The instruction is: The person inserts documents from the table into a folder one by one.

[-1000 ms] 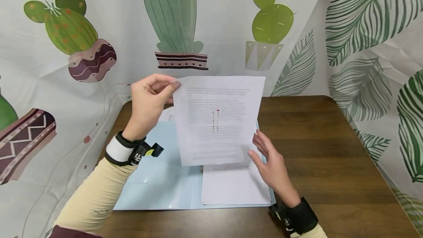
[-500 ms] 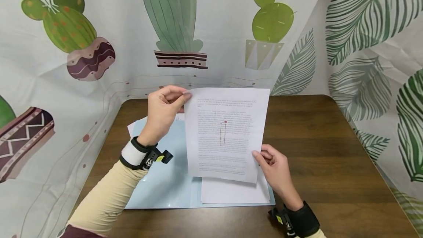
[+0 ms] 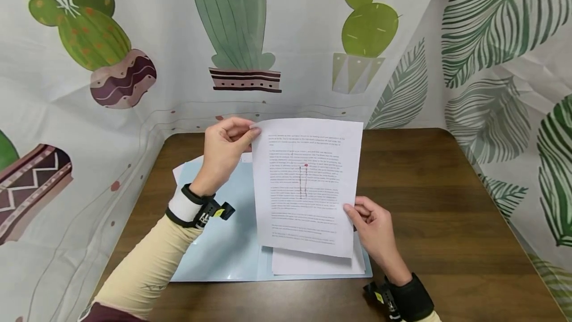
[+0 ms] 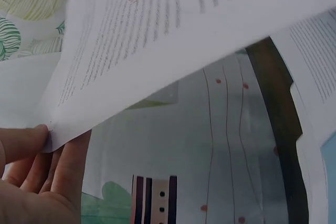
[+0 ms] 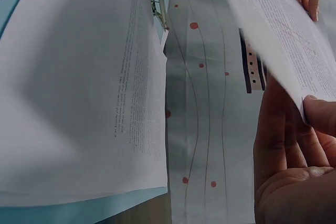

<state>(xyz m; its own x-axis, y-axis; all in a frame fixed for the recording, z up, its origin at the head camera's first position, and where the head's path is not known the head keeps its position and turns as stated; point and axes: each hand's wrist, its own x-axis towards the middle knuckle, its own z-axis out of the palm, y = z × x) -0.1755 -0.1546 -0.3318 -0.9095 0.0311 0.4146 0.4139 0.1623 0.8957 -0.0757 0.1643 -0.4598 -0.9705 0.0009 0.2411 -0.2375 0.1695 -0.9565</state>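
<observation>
With the left hand (image 3: 225,150) pinching the printed sheet (image 3: 306,185) at its top corner and the right hand (image 3: 373,227) pinching its lower edge, held above the open blue folder (image 3: 223,242), uneven pulling could crease or tear it.

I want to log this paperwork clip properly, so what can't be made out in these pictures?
- Printed text on the held sheet: too small in the head view, blurred in both wrist views.
- Red marks on it: too small to read.
- Stack in the blue folder: mostly covered by the sheet.
- Left hand grip: cut off by the left wrist view's edge.
- Right hand fingers: partly behind the sheet.
</observation>
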